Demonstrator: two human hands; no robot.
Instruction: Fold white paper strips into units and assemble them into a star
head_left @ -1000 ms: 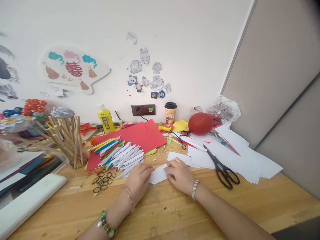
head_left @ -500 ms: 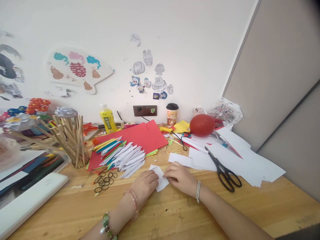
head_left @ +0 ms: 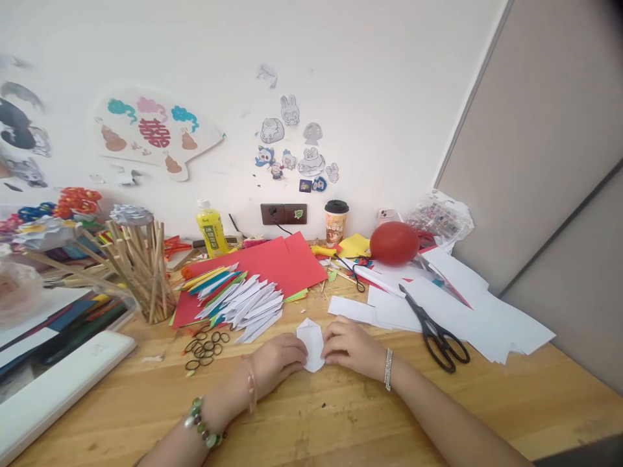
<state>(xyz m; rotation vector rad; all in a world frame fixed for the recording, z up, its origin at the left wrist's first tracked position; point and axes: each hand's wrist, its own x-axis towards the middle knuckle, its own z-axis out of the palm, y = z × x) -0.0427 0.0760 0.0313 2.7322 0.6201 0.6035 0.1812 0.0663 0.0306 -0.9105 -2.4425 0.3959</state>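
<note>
Around your left wrist you wear a thin pinkish band (head_left: 252,388) and a bracelet of rounded beads (head_left: 203,425) in green, brown and white. Your right wrist carries a slim silvery bracelet (head_left: 388,370) made of several narrow rows.

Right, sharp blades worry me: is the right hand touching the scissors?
Apart. The head view shows a strip of bare table between the right hand and the scissors.

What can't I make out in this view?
Paper, head view: underside, hidden by its top.
Left hand, head view: palm, hidden by its back.
White case, head view: cut off by left edge.
Bag, head view: contents, blurred and too small.
</note>
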